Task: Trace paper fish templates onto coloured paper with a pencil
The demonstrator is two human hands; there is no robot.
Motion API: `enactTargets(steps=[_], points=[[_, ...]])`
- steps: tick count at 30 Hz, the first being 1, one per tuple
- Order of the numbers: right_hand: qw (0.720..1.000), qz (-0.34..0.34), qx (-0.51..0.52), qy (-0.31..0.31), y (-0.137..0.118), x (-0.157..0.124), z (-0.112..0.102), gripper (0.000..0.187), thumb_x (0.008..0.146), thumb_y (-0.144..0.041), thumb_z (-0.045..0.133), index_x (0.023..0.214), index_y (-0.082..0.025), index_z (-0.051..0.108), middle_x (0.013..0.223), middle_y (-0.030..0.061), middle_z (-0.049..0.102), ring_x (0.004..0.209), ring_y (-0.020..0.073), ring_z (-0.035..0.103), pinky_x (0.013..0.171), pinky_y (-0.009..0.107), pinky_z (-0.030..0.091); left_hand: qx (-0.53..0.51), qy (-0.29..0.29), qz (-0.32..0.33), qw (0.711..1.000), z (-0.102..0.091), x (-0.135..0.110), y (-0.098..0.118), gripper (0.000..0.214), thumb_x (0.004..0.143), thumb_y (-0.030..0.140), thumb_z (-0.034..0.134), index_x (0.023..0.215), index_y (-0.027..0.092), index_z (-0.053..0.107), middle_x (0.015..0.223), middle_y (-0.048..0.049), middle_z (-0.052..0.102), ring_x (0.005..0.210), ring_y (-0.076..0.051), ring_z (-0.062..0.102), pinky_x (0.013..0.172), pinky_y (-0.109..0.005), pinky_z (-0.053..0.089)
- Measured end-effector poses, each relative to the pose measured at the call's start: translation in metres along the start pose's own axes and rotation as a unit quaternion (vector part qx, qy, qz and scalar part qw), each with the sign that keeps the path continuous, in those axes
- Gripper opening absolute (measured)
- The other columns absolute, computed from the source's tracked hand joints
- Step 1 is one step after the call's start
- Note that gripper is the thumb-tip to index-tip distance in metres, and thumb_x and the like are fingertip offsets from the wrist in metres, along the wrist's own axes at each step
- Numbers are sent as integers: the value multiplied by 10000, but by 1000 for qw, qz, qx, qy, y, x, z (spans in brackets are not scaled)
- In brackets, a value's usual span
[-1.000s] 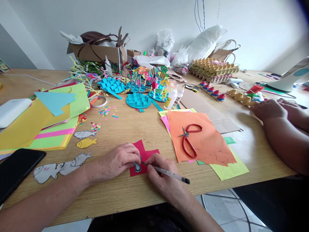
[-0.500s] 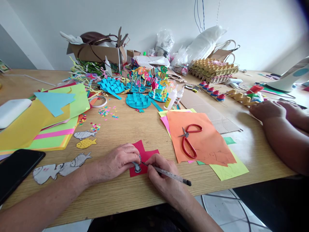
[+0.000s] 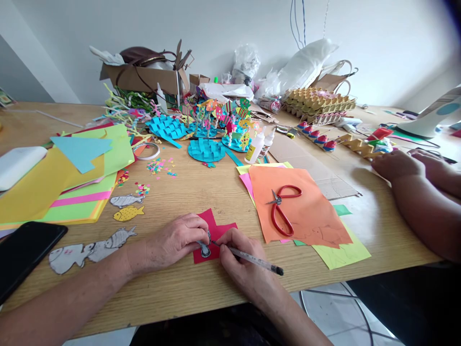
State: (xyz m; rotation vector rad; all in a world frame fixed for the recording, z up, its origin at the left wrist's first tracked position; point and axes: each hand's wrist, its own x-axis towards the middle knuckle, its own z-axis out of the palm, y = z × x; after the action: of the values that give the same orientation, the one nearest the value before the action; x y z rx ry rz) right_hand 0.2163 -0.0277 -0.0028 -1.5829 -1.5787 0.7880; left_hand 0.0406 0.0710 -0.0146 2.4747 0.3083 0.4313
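My left hand (image 3: 178, 238) has its fingers bent together, pressing a small grey paper fish cutout (image 3: 205, 250) flat on a piece of red paper (image 3: 226, 231). Most of the cutout is hidden under those fingers; its tail end shows. A pen (image 3: 254, 260) with a clear barrel and a dark end is gripped in my right hand (image 3: 245, 252). Its tip meets the red paper right beside the cutout's edge. Left of my hands lie more fish cutouts, among them a yellow fish (image 3: 128, 213) and a grey striped fish (image 3: 126, 200).
Red-handled scissors (image 3: 277, 200) rest on orange paper (image 3: 304, 192). At left are coloured sheets (image 3: 86, 202) and a black phone (image 3: 29, 254). Blue woven paper pieces (image 3: 206, 150) and glue bottles (image 3: 255, 148) stand farther back. Another person's arms (image 3: 414, 192) rest at the right.
The pen's rear end has shifted slightly to the left and up. My left hand and the red paper stay in place.
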Motion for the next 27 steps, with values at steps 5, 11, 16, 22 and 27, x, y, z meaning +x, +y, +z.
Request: enactTargets(steps=[5,11,16,22,27], points=[[1000,-2,-5,6,-1,1,0,148,743,-108,438,681,-184,550,512,-55,502,453,90,452,446,183,308,8,-3,0,1000,0,0,-1,186,957,203,431,929,183,614,974,-54,599,913,-171,528,825,-281,429],[1000,-8,-7,9,1,0,1,148,741,-101,444,687,-188,551,503,-60,501,440,87,442,437,182,303,13,-3,1,1000,0,1,-1,200,964,215,411,943,178,606,976,-61,606,919,-179,531,833,-291,432],[1000,-4,-13,2,3,3,3,152,746,-90,442,702,-184,553,505,-63,486,444,84,431,442,184,294,6,1,10,1000,0,0,-1,172,953,188,434,933,178,604,968,-53,605,913,-174,533,830,-277,426],[1000,-1,-19,-9,2,5,3,149,751,-93,441,703,-180,553,548,-49,514,481,89,447,468,189,303,-1,-2,3,1000,1,1,0,167,953,198,440,911,176,600,945,-52,602,899,-176,529,812,-275,425],[1000,3,-8,-12,2,5,1,153,752,-88,438,712,-179,555,547,-50,505,489,90,443,470,191,304,-2,-1,8,1000,0,1,0,173,955,193,435,905,167,599,946,-53,600,896,-172,523,815,-271,420]])
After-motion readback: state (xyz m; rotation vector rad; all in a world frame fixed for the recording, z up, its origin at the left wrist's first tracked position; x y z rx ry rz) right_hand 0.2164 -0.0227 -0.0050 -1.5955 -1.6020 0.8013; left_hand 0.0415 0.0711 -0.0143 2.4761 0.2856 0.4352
